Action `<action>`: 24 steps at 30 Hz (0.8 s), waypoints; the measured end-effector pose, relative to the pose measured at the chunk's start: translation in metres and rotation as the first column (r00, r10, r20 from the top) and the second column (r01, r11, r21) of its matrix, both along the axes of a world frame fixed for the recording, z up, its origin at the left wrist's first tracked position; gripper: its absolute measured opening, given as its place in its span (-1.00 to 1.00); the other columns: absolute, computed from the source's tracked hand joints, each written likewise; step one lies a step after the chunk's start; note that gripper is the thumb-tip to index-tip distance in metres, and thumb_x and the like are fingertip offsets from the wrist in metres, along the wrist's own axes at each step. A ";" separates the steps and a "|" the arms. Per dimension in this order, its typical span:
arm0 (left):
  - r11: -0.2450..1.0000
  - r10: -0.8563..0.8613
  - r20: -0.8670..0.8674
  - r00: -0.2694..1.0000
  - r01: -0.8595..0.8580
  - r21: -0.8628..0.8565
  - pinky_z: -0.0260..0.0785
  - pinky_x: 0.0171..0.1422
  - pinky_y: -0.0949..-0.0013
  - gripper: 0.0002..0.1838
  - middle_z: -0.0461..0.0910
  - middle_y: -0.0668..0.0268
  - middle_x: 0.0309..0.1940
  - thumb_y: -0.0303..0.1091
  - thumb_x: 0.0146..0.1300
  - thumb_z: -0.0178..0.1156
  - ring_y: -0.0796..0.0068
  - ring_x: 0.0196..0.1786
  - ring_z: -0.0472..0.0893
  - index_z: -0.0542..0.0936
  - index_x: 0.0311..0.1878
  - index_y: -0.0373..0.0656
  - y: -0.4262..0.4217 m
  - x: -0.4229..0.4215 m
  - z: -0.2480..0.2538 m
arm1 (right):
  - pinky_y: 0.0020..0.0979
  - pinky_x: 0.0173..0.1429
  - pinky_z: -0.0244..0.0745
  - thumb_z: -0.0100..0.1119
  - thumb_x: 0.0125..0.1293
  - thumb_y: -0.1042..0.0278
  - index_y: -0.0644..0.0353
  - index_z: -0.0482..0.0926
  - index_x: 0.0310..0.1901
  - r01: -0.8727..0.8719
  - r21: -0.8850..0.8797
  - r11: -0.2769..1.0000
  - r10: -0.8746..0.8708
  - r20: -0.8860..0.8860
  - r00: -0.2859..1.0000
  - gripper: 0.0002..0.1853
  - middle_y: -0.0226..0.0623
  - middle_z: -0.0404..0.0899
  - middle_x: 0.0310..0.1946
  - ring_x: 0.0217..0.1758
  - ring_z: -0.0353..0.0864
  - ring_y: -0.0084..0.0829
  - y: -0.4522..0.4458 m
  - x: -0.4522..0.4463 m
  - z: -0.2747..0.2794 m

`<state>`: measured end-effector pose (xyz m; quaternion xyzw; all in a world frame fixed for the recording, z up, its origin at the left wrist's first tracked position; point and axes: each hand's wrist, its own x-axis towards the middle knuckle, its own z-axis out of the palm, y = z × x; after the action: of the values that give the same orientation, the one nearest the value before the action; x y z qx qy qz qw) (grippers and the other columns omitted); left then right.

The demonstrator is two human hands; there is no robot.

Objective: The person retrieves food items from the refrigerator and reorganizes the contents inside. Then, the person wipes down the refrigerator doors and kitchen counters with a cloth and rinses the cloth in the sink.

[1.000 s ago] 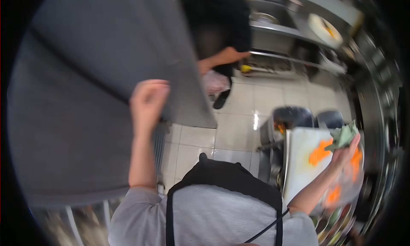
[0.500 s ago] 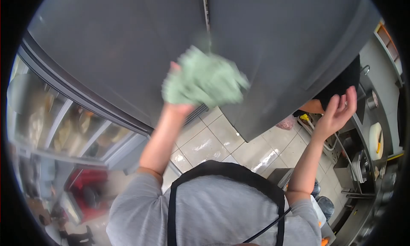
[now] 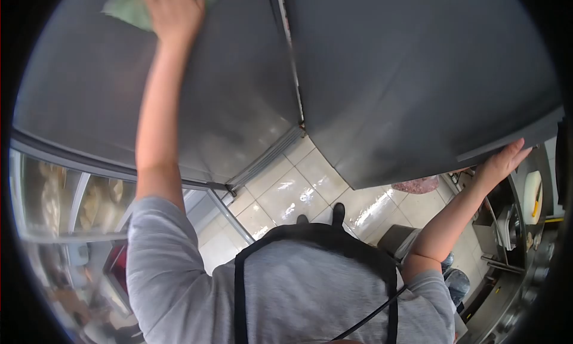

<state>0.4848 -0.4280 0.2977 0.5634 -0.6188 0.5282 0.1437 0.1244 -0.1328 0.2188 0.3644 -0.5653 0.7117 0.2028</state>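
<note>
My left hand (image 3: 173,13) reaches up and presses a pale green cloth (image 3: 126,8) against the left dark grey panel (image 3: 89,81), which looks like a large appliance door. Part of the cloth lies hidden under the palm, and the top of the picture cuts off some of it. On the other side, my right hand (image 3: 502,162) is at the lower outer edge of the right grey panel (image 3: 412,87). Its fingers are stretched out, and I cannot tell how firmly they touch that edge. Between the panels runs a narrow upright gap (image 3: 290,39).
Shiny floor tiles (image 3: 286,198) lie below, with my dark shoes (image 3: 338,213) on them. A glass-fronted case (image 3: 77,195) stands at left. Right of me are a metal counter (image 3: 540,266), a white board with a yellow-handled knife (image 3: 533,195) and a reddish bag (image 3: 416,185).
My left hand has moved up and left with the cloth, from near the gap onto the left panel. My right hand has come to the right panel's edge, and that panel appears shifted.
</note>
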 end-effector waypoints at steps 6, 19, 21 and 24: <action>0.726 -0.516 0.409 0.752 0.131 0.675 -0.37 0.45 0.18 -0.47 0.05 0.26 0.32 -0.23 0.17 -0.08 0.29 0.41 -0.13 0.21 0.26 -0.03 -0.057 -0.014 -0.351 | -0.38 0.21 0.20 -0.16 0.33 0.04 0.37 0.04 0.23 -0.007 -0.136 0.991 0.021 0.099 0.995 -0.38 -0.08 0.20 0.17 0.16 0.29 -0.33 -0.001 -0.019 -0.019; 0.437 -0.559 0.041 0.828 0.253 0.863 -0.18 0.41 0.31 -0.51 0.24 0.39 0.22 -0.26 0.14 -0.08 0.46 0.34 0.09 0.32 0.19 -0.07 -0.084 -0.027 -0.436 | -0.35 0.10 0.35 -0.02 0.26 0.04 0.26 0.11 0.22 -0.091 -0.196 0.976 0.120 0.141 0.983 -0.38 -0.14 0.28 0.12 0.09 0.37 -0.30 0.002 -0.046 -0.044; 0.534 -0.553 0.228 0.801 0.131 0.836 -0.17 0.41 0.33 -0.52 0.24 0.43 0.22 -0.28 0.13 -0.08 0.50 0.32 0.11 0.33 0.18 -0.03 -0.077 -0.033 -0.403 | -0.35 0.10 0.34 0.00 0.26 0.09 0.28 0.11 0.22 -0.121 -0.235 0.964 0.163 0.167 0.972 -0.39 -0.14 0.28 0.12 0.09 0.37 -0.29 0.001 -0.045 -0.042; 0.674 -0.547 0.121 0.828 0.351 0.650 -0.12 0.39 0.34 -0.52 0.33 0.43 0.14 -0.33 0.08 -0.05 0.55 0.25 0.21 0.34 0.15 -0.05 -0.064 -0.020 -0.313 | -0.35 0.10 0.33 0.02 0.26 0.16 0.31 0.12 0.22 -0.181 -0.285 0.941 0.243 0.201 0.949 -0.41 -0.13 0.27 0.12 0.10 0.36 -0.27 0.000 -0.041 -0.036</action>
<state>0.4650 -0.4919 -0.0154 0.3180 -0.8883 0.3310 -0.0136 0.0834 -0.1327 0.1824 0.3070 -0.4431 0.8359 0.1032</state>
